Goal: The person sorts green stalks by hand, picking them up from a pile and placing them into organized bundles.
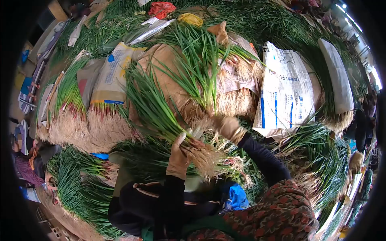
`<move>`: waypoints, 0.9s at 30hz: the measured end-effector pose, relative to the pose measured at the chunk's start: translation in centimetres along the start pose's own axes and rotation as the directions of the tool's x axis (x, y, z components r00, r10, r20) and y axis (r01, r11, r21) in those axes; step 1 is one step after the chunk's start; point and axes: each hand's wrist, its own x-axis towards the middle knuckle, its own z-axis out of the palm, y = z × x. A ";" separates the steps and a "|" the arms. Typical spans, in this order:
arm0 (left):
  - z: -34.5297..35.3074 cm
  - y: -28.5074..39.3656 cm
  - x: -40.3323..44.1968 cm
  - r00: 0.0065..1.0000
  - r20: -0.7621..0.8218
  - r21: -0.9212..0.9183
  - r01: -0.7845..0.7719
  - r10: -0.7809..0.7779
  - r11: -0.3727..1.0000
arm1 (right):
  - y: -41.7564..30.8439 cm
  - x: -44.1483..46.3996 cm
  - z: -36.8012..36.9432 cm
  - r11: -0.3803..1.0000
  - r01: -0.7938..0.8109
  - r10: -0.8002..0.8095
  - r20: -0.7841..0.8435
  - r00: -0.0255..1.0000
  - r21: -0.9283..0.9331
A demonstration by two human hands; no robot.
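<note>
My left hand [179, 156], in a tan glove, is closed around a bunch of green onions [163, 114] just above their pale roots. The leaves slant up and left, and the roots hang toward the lower right. My right hand [227, 127], also gloved, is to the right of that bunch, close to its root end. Motion smears its fingers, so what they hold, if anything, does not show. Just beyond it, a loose clump of green onions [208, 86] lies with leaves pointing away from me.
Rows of root-ended bundles [66, 116] lie to the left, partly under a printed sack [114, 74]. A white printed sack [283, 90] covers another bundle at right. Loose green onions [317, 156] spread around my legs. A red plastic bag [161, 9] lies at the back.
</note>
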 end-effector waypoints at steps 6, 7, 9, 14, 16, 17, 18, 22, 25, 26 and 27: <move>1.4 -1.2 -1.7 0.999 -0.029 -0.052 0.021 -0.022 0.998 | -1.1 -3.7 5.1 0.904 0.338 -0.425 0.460 0.780 0.263; 0.2 -1.5 -1.5 0.999 -0.033 -0.029 0.019 -0.020 0.999 | 0.6 -2.9 6.1 0.862 0.230 -0.409 0.352 0.842 0.452; 0.5 -1.6 -1.9 0.999 -0.044 0.014 -0.005 0.005 1.000 | 0.8 -1.5 4.5 0.711 0.002 -0.211 0.210 0.955 0.703; -0.4 -2.9 -2.0 0.992 -0.124 0.154 0.031 -0.012 0.988 | -5.0 4.6 1.8 0.494 -0.012 0.143 -0.068 0.987 0.869; 0.3 -2.3 -3.2 0.992 -0.115 0.058 0.064 -0.057 0.996 | -2.2 6.7 8.1 0.778 0.485 -0.179 -0.599 0.780 0.400; 0.1 -2.3 -3.6 0.991 -0.128 0.056 0.042 -0.035 0.998 | -2.2 5.6 8.2 0.792 0.427 -0.205 -0.469 0.859 0.435; 0.0 -2.2 -4.0 0.990 -0.143 0.050 0.018 -0.010 0.999 | -2.2 4.1 8.2 0.809 0.366 -0.230 -0.325 0.917 0.460; 1.3 -2.0 -4.6 0.987 -0.160 -0.028 -0.037 0.032 0.999 | -8.4 -3.0 1.8 0.470 -0.409 0.103 0.412 0.905 0.782; 2.1 -2.2 -4.6 0.993 -0.117 -0.080 -0.041 0.032 0.996 | -2.8 -0.5 5.9 0.441 -0.460 0.170 0.432 0.886 0.771; 2.4 -2.1 -4.6 0.994 -0.103 -0.097 -0.050 0.040 0.994 | -2.7 -0.5 5.8 -0.058 -0.506 0.175 0.508 0.843 0.861; 2.9 -1.9 -5.0 0.994 -0.106 -0.096 0.011 -0.021 0.995 | -5.8 -1.3 3.7 -0.207 -0.386 0.114 0.414 0.903 0.899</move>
